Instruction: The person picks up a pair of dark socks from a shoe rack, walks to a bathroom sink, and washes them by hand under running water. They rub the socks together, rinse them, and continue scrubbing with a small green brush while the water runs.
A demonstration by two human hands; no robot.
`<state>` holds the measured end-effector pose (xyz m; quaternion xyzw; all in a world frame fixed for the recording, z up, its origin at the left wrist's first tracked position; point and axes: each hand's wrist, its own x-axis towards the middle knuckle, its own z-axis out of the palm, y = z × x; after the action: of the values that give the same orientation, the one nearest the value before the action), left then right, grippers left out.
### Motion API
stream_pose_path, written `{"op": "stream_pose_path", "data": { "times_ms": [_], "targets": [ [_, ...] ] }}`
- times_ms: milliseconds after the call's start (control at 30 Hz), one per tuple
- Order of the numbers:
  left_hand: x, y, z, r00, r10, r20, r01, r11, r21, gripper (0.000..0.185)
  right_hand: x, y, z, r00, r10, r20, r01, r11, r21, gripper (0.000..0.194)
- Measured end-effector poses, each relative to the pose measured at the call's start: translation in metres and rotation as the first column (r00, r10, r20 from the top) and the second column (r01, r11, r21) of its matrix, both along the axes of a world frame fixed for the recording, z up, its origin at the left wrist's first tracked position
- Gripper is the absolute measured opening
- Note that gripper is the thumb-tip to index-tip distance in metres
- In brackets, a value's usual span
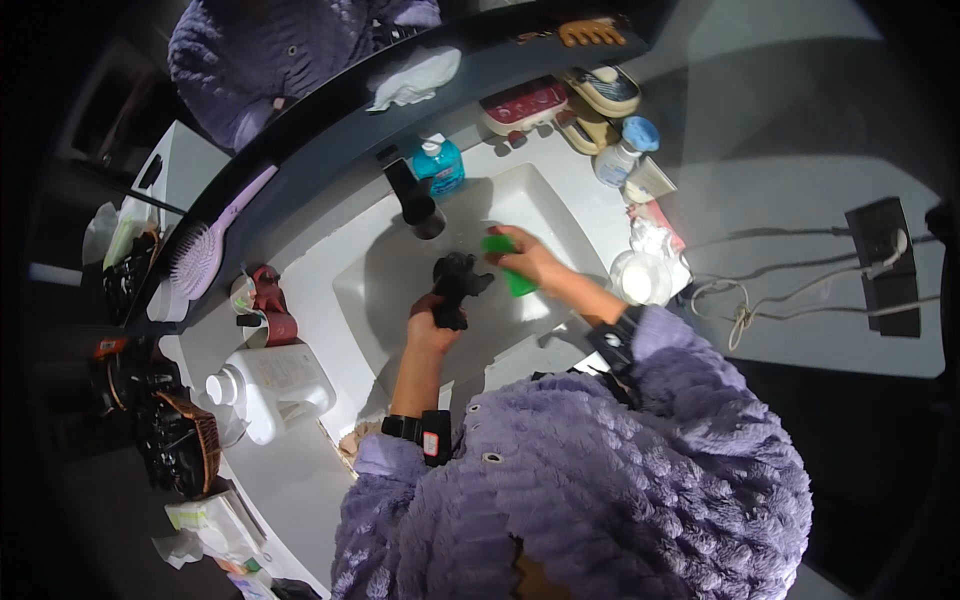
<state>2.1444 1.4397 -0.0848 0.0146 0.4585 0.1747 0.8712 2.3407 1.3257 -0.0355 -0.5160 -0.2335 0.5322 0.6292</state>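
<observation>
Over the white washbasin (525, 199), my left hand (433, 326) grips a bunched black item (456, 281); it looks like wet cloth, but its kind cannot be told. Just to the right, my right hand (534, 262) holds a bright green block (517, 279), perhaps a bar of soap, between thumb and fingers. A small gap separates the block from the black item. The black faucet (414, 199) reaches over the basin from the back rim, in front of both hands. Dark bands are strapped around both wrists.
Behind the basin stands a blue liquid soap bottle (440, 166). A white jug (274, 386) is on the left counter. Soap boxes (525, 105), a pump bottle (619, 161) and a cup (640, 279) line the right side. A lilac hairbrush (206, 251) lies on the dark mirror shelf.
</observation>
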Motion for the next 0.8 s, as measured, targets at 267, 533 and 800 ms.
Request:
{"op": "stream_pose_path", "data": {
  "times_ms": [267, 533, 800],
  "targets": [
    [0.012, 0.000, -0.041, 0.902, 0.342, 0.263, -0.264, 0.920, -0.288, 0.036, -0.100, 0.075, -0.039, 0.411, 0.491, 0.768, -0.035, 0.850, -0.525, 0.050],
    [0.013, -0.014, -0.052, 0.996, 0.087, 0.004, -0.087, 0.994, 0.060, 0.036, -0.125, 0.072, -0.063, 0.508, 0.369, 0.778, 0.130, 0.860, -0.493, 0.039],
    [0.009, -0.012, -0.012, 0.994, -0.111, 0.021, 0.111, 0.993, 0.033, 0.027, -0.069, 0.082, -0.127, -0.031, 0.364, 0.931, -0.203, 0.910, -0.362, 0.031]
  ]
}}
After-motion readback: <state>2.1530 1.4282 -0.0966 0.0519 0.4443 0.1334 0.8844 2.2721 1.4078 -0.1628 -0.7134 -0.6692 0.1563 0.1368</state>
